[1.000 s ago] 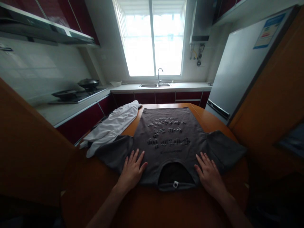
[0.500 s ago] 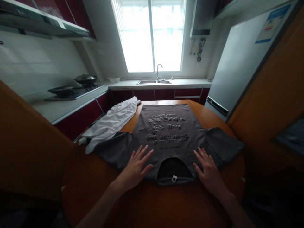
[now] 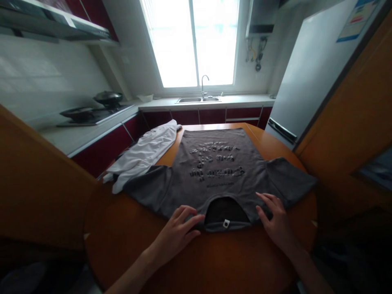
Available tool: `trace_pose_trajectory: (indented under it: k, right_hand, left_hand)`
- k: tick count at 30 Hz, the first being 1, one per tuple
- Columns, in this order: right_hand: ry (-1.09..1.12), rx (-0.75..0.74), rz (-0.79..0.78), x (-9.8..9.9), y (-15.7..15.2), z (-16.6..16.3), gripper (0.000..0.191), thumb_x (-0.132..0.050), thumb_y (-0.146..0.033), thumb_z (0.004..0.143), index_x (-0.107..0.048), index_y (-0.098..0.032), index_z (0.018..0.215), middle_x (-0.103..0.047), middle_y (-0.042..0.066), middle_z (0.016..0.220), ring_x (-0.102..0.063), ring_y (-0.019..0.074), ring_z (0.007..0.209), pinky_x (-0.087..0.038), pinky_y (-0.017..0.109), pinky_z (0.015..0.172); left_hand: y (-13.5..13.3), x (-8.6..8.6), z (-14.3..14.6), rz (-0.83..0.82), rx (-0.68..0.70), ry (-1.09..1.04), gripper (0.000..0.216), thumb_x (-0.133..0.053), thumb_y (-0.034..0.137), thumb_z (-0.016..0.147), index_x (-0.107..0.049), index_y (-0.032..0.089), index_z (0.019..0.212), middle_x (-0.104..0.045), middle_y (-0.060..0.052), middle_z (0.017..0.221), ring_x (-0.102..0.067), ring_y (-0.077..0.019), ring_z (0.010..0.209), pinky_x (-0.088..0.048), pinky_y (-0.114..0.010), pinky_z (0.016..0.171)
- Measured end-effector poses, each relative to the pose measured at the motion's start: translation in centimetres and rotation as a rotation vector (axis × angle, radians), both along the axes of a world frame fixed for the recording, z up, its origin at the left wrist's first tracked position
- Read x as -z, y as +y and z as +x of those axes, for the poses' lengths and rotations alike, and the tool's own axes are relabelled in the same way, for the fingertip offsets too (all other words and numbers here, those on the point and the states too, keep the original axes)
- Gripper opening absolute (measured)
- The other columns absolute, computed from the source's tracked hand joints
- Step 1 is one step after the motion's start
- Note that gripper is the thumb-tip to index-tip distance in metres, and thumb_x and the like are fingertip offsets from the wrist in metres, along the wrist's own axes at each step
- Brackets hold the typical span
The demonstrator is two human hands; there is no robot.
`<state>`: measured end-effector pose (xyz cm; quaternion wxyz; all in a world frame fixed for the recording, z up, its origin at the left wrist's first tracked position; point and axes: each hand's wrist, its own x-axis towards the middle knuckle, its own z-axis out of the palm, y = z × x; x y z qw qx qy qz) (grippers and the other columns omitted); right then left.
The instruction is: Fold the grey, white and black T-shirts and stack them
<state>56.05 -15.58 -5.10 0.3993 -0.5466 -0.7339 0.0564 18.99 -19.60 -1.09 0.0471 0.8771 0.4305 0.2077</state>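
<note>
A dark grey T-shirt (image 3: 217,163) lies spread flat on the round wooden table (image 3: 214,261), print up and collar towards me. My left hand (image 3: 180,229) sits at the shirt's near edge, just left of the collar, with fingers curled and thumb pinching the cloth. On the shoulder right of the collar, my right hand (image 3: 275,218) has its fingers bent and gathering the fabric. A small white label (image 3: 226,223) shows inside the collar between the two hands.
A white garment (image 3: 143,153) lies crumpled on the table's left side, partly under the grey sleeve. A grey fridge (image 3: 309,77) stands on the right. Behind are a counter with a sink (image 3: 196,99) and a stove with pans (image 3: 92,112). Wooden panels flank the table.
Both hands lay flat and spread on the shirt's shoulders. They have slid back towards the collar edge, and their fingers have curled onto the cloth.
</note>
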Motion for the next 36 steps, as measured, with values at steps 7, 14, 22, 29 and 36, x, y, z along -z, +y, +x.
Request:
trace_pose_trajectory:
  k: [7,14,22,29,36]
  right_hand:
    - [-0.086,-0.153,-0.084,-0.1,-1.3,2.9,0.015,-0.059,-0.029,0.095,-0.071,-0.027,0.103,-0.068,0.007,0.106,-0.062,0.0265,0.102,-0.051,0.044,0.091]
    - [-0.169,-0.127,-0.102,0.5,-1.0,5.9,0.019,-0.058,-0.036,0.096,-0.074,-0.029,0.104,-0.070,0.008,0.110,-0.063,0.0279,0.106,-0.048,0.047,0.095]
    - [-0.194,-0.127,-0.078,0.3,-0.3,5.7,0.025,-0.053,-0.041,0.099,-0.072,-0.026,0.093,-0.070,0.007,0.101,-0.063,0.0259,0.100,-0.047,0.045,0.093]
    - [-0.253,-0.216,-0.124,-1.0,-0.8,6.1,0.022,-0.055,-0.039,0.099,-0.071,-0.027,0.091,-0.069,0.005,0.096,-0.063,0.0242,0.096,-0.048,0.041,0.090]
    - [-0.177,-0.178,-0.043,-4.4,1.6,4.0,0.023,-0.051,-0.038,0.100,-0.070,-0.024,0.095,-0.069,0.008,0.100,-0.063,0.0250,0.098,-0.050,0.042,0.092]
  left_hand:
    - [-0.2,-0.1,-3.6,0.048,-0.018,0.030,0.030,-0.058,0.026,0.100,-0.064,0.029,0.129,-0.067,-0.005,0.114,-0.062,-0.0199,0.104,-0.055,-0.034,0.093]
    - [-0.1,0.2,-9.4,0.123,-0.195,0.071,0.026,-0.053,0.035,0.101,-0.071,0.028,0.119,-0.069,-0.005,0.115,-0.064,-0.0212,0.107,-0.055,-0.035,0.096]
    - [0.1,0.2,-9.9,0.145,-0.178,0.143,0.027,-0.048,0.025,0.100,-0.073,0.027,0.111,-0.072,-0.004,0.111,-0.064,-0.0231,0.109,-0.053,-0.038,0.096]
    - [-0.1,-0.4,-10.0,0.122,-0.151,0.156,0.024,-0.049,0.029,0.101,-0.073,0.027,0.105,-0.072,-0.004,0.105,-0.065,-0.0213,0.101,-0.052,-0.035,0.092]
    - [2.8,-4.6,-7.1,0.110,-0.268,-0.001,0.030,-0.047,0.039,0.101,-0.070,0.024,0.113,-0.071,-0.006,0.114,-0.066,-0.0219,0.105,-0.052,-0.037,0.097]
